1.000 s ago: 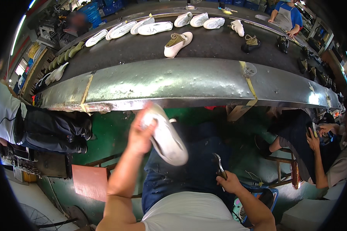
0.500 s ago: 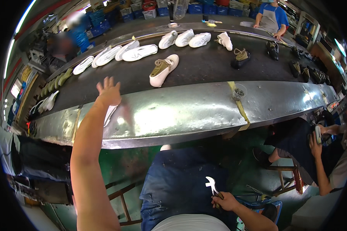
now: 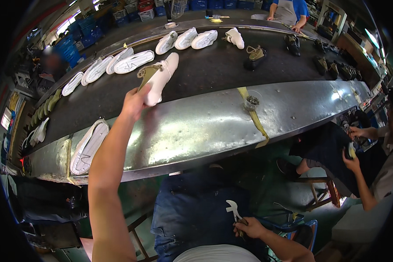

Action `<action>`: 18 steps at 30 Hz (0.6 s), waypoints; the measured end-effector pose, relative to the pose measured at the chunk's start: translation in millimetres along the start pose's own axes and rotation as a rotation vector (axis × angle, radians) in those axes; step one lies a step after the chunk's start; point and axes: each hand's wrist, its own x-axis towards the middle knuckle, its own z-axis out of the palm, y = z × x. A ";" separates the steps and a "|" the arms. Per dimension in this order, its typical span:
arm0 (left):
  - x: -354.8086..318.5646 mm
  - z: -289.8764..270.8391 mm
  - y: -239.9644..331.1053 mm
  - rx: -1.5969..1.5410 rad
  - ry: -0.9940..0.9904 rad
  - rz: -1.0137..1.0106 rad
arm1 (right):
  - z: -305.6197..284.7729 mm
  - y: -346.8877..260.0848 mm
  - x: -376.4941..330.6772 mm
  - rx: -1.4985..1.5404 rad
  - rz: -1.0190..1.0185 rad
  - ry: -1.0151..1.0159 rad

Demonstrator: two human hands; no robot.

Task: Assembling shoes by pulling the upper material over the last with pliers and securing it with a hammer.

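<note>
My left hand (image 3: 136,104) grips a cream shoe with a khaki lining and laces (image 3: 163,81) by its heel end. The shoe is tilted, toe pointing away, above the near side of the dark belt. Low over my lap, my right hand (image 3: 250,228) is closed around the handles of lasting pincers (image 3: 232,208), their pale metal head pointing up and left. A white shoe upper (image 3: 89,148) lies bottom up on the metal ledge, left of my left forearm, which is close to it.
White shoes (image 3: 134,62) stand in a row along the far side of the dark belt (image 3: 205,70). A clear cup of small metal bits (image 3: 251,102) sits on the metal ledge (image 3: 196,126). Seated at right, a co-worker (image 3: 353,163) handles a shoe; another person (image 3: 288,13) stands across the belt.
My left hand has moved right from the ledge and taken hold of the cream shoe, now lifted and tilted. The white upper is now uncovered. My right hand still holds the pincers.
</note>
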 end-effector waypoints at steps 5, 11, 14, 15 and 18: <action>-143.8 -27.7 38.2 0.014 -0.267 0.166 | -3.5 14.8 0.7 -0.002 -0.029 -0.005; -256.1 -7.8 6.0 0.317 -0.750 -0.220 | 10.5 13.2 -14.0 0.049 -0.065 0.053; -290.7 15.4 -58.3 0.921 -0.912 -0.556 | 16.2 19.3 -14.3 0.019 -0.086 0.027; -294.5 12.4 -84.7 0.914 -0.902 -0.566 | 17.2 18.4 -14.4 0.035 -0.107 0.012; -304.0 2.9 -125.4 0.055 -0.529 -0.818 | 13.0 21.4 -20.5 -0.013 -0.148 0.011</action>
